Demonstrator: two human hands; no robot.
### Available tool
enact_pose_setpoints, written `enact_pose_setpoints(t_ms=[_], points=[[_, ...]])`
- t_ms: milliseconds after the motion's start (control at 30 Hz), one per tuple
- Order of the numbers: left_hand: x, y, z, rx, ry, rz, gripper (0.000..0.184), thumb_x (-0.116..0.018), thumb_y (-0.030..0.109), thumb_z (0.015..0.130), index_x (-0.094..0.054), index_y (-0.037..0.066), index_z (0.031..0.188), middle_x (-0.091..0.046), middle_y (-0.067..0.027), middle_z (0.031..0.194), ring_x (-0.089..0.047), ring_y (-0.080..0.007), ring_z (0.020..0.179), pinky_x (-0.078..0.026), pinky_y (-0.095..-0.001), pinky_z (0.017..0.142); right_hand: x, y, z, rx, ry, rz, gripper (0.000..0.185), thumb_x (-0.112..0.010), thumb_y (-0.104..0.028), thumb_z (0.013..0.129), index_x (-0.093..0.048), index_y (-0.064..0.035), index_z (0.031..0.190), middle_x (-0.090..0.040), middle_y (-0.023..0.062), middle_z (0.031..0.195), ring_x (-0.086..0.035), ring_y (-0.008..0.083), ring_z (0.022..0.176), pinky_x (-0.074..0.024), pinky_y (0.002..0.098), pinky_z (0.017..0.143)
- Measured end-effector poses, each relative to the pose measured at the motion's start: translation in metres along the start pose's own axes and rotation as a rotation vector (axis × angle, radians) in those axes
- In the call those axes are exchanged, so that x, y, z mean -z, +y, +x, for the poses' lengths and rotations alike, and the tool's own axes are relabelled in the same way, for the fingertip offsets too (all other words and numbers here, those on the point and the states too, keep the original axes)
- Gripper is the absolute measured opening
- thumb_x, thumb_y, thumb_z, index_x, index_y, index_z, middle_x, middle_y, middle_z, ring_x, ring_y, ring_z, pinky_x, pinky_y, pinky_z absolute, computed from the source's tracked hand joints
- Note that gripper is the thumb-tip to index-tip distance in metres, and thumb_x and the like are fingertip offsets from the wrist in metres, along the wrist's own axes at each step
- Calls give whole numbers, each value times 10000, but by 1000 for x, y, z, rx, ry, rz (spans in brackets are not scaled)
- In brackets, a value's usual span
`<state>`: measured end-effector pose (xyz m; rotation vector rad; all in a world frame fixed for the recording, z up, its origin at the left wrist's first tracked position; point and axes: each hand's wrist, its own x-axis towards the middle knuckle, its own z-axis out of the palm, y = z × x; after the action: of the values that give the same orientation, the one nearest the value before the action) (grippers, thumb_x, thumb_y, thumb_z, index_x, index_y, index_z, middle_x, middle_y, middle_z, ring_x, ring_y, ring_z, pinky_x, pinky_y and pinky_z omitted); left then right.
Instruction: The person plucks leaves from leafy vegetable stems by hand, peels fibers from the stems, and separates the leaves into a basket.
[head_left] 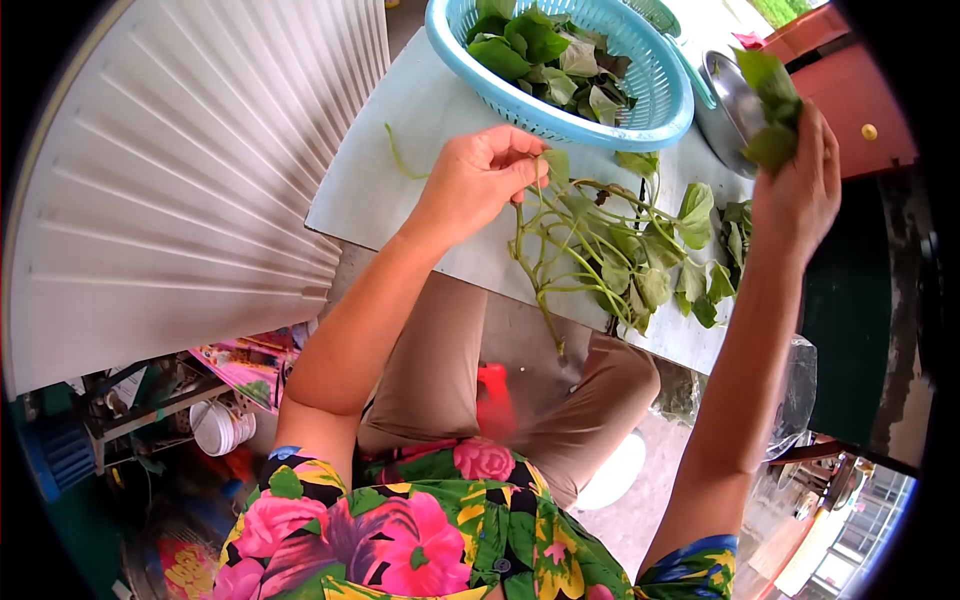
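My left hand (482, 178) pinches the end of a leafy green vine (570, 245) over the front part of the table. The vine's stems hang and spread to the right, some past the table's front edge. Raised at the right, my right hand (800, 195) is closed around a few green leaves (768, 100). Just beyond my left hand stands a light blue plastic basket (560, 125) holding loose leaves (550, 60). A thin bit of stem (400, 155) lies on the table left of my left hand.
The pale table (400, 110) lies in front of my knees. A metal bowl (730, 105) stands right of the basket, near a reddish box (850, 90). More leaves (738, 230) lie at the right. A ribbed white panel (190, 180) borders the left; a white bucket (222, 428) is below it.
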<state>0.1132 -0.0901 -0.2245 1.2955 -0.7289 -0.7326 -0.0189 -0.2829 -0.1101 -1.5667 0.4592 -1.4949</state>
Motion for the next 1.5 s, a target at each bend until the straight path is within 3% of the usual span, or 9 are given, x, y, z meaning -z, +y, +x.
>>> enact_pose_setpoints(t_ms=[167, 300, 367, 500, 567, 733, 1100, 1267, 1500], points=[[2, -7, -4, -59, -24, -118, 143, -559, 56, 813, -562, -13, 939, -607, -63, 801, -548, -85, 678, -445, -203, 604, -40, 52, 21, -25, -170, -72, 304, -604, -275, 806, -593, -19, 971, -595, 56, 846, -551, 96, 764, -440, 206, 659], [-2, -4, -6, -114, -18, -108, 143, -556, 43, 813, -563, -18, 941, -606, -61, 832, -578, -101, 760, -464, -207, 679, -45, 69, 19, 452, -679, -874, 596, -528, -505, 789, -487, -54, 1176, -592, 163, 967, -578, 197, 866, -430, 327, 797], [-1, -3, -7, -145, -77, -54, 143, -549, 32, 814, -567, -22, 946, -602, -59, 861, -586, -110, 814, -467, -215, 732, -50, 35, 1, 317, -771, -1048, 560, -532, -470, 801, -481, -62, 1182, -589, 142, 993, -580, 206, 886, -433, 337, 801], [-5, -2, -9, -173, -85, -54, 146, -546, 34, 818, -572, -23, 950, -600, -59, 866, -581, -102, 806, -465, -214, 735, -47, 6, -15, 321, -806, -839, 411, -551, -346, 826, -526, -73, 1132, -603, 83, 978, -581, 144, 785, -466, 297, 714], [-7, 0, -11, -171, -92, -49, 148, -543, 36, 821, -574, -23, 954, -599, -54, 874, -580, -104, 809, -460, -214, 746, -44, -15, -32, 88, -885, -527, 204, -618, -157, 775, -605, -56, 952, -599, -3, 775, -461, 40, 559, -387, 195, 493], [-13, 4, -15, -139, -91, -99, 141, -530, 19, 822, -574, -23, 949, -598, -45, 877, -565, -101, 828, -455, -220, 758, -33, -31, -71, -247, -1077, -517, 312, -639, -103, 737, -544, -66, 1032, -592, 18, 801, -429, 59, 488, -374, 238, 452], [-18, 9, -22, -141, -97, -211, 155, -545, 8, 800, -543, 0, 955, -591, -44, 863, -550, -103, 809, -453, -236, 732, -19, 0, -85, -159, -988, -350, 135, -645, -48, 708, -599, -13, 831, -577, 48, 724, -521, 99, 587, -444, 230, 559], [-20, 13, -26, -122, -57, 280, 174, -561, 43, 799, -552, 1, 967, -593, -38, 800, -520, -81, 703, -440, -230, 645, -19, 0, -82, -108, -985, -384, 98, -640, -35, 698, -608, -18, 790, -548, 51, 676, -519, 108, 576, -439, 231, 549], [-21, 5, -21, -262, 9, 383, 113, -574, 59, 791, -587, -18, 874, -593, -40, 733, -513, -85, 651, -434, -229, 606, -19, -5, -81, 227, -1107, -598, 78, -570, -76, 731, -594, -29, 788, -560, 104, 731, -548, 281, 621, -450, 350, 585]])
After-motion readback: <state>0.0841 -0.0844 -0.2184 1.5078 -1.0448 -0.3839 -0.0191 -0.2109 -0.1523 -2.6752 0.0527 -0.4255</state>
